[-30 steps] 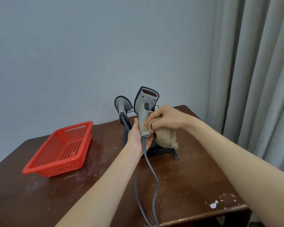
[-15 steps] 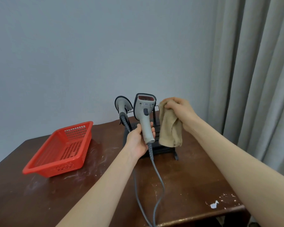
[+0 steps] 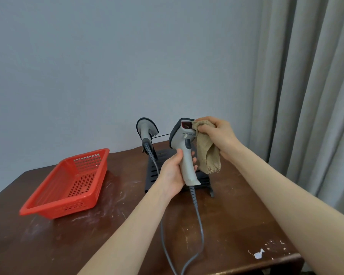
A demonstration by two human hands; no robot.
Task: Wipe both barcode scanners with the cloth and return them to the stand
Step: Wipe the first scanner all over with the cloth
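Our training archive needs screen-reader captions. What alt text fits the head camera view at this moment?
A person's left hand holds a grey corded barcode scanner upright by its handle while the right hand presses a beige cloth against the scanner's head. Behind, a second scanner rests on a black stand on a scuffed brown table, with a red basket to the left.

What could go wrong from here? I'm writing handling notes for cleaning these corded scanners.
1. The held scanner is gripped low on its handle by the left hand while the right hand presses the cloth against its head; a hard push might twist it loose.
2. Its cable loops across the table, so lifting further might tug or snag it.
3. The hanging cloth end might catch on the stand.
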